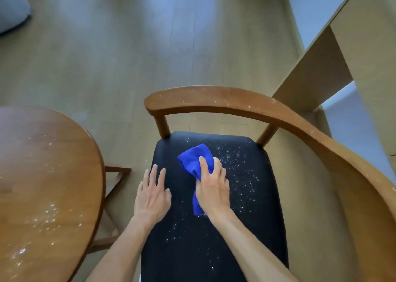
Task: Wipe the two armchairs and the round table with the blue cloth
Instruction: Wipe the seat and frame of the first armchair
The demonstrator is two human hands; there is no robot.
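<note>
Right hand [212,187] gripping blue cloth [196,160] on armchair [214,239] seat, left hand [153,193] flat — round table [47,174] beside.

Pale wood-plank floor [132,52] is seen beyond the fingertips, with soft bluish daylight reflected on it. A light wooden desk [360,52] is set far right of the fingers. A grey cushioned shape [11,7] is glimpsed at far upper left.

The cloth [195,161] lies on the armchair [216,228] seat, table [42,185] left, desk [342,52] far right.
</note>
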